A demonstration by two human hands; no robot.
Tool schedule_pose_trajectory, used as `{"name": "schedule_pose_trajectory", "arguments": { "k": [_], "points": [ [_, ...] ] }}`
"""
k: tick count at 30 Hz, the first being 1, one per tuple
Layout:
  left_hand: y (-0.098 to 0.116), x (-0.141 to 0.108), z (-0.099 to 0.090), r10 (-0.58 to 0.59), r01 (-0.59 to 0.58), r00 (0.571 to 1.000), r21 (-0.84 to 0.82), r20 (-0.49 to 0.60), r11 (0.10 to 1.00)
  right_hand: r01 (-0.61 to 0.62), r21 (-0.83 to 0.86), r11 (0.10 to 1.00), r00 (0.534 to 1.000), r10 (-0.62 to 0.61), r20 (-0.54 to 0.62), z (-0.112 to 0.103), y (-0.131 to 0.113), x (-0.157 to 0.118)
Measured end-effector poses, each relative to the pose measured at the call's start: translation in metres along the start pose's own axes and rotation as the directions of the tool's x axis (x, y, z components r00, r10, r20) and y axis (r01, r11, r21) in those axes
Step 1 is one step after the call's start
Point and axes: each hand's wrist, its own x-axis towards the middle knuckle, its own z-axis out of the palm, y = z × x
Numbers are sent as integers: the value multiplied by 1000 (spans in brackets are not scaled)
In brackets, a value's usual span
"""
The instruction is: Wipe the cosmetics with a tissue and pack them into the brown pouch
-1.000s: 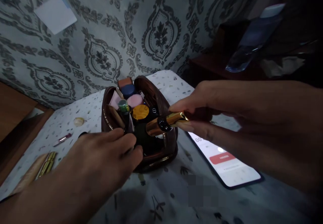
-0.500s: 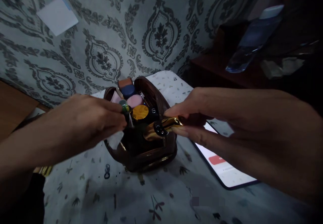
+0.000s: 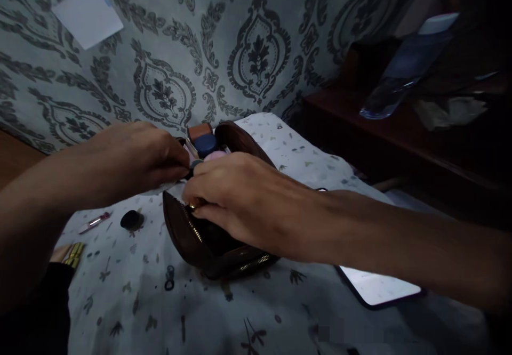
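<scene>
A: What do you have in your right hand [image 3: 248, 200]?

B: Its fingers are curled in around a gold piece [image 3: 193, 204], over the mouth of the open brown bag [image 3: 200, 256]. You leave just a bit of gold showing between thumb and fingers; its full shape is hidden.

A: And your left hand [image 3: 140, 155]?

B: You have it at the bag's left edge, knuckles up, fingertips drawn together. Whether they grip anything, I cannot tell.

A: What shows in the bag beyond your fingers?

B: Toward its far end you have a blue round item [image 3: 206, 144] and, just on the near side of that, a pink round item [image 3: 216, 155], partly covered by your right hand. An orange-brown block [image 3: 200, 131] shows behind the blue one.

A: And around the bag?

B: It rests on a white patterned cloth [image 3: 192, 323]. Left of the bag you have a round black item [image 3: 131, 219], then a slim pink tube [image 3: 95, 222] farther out. Gold tubes [image 3: 74, 253] lie well to the bag's left. Right of the bag, a lit phone [image 3: 380, 288] is partly covered by your right arm [image 3: 384, 237].

A: Farther off?

B: Beyond the bag, to its right, you see a clear bottle [image 3: 408, 67] by dark red furniture [image 3: 340, 112]. Behind the bag rises a patterned wall [image 3: 258, 46].
</scene>
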Motion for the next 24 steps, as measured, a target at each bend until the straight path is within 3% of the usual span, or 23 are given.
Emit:
{"name": "schedule_pose_trajectory", "arguments": {
  "k": [2, 14, 19, 24],
  "points": [
    [0, 2, -1, 23, -26, 993, 18, 118, 1000, -9, -22, 1000, 999, 10, 53, 6, 3, 11],
    [1, 1, 2, -51, 56, 993, -40, 109, 998, 62, -124, 990, 989, -44, 143, 25, 15, 33],
    [1, -3, 8, -35, 36, 999, -71, 18, 997, 59, -153, 986, 987, -35, 158, 22, 16, 28],
    [3, -5, 11, -92, 85, 995, -123, -47, 989, -24, -122, 992, 978, 49, 202, 11, 14, 21]
  ]
}}
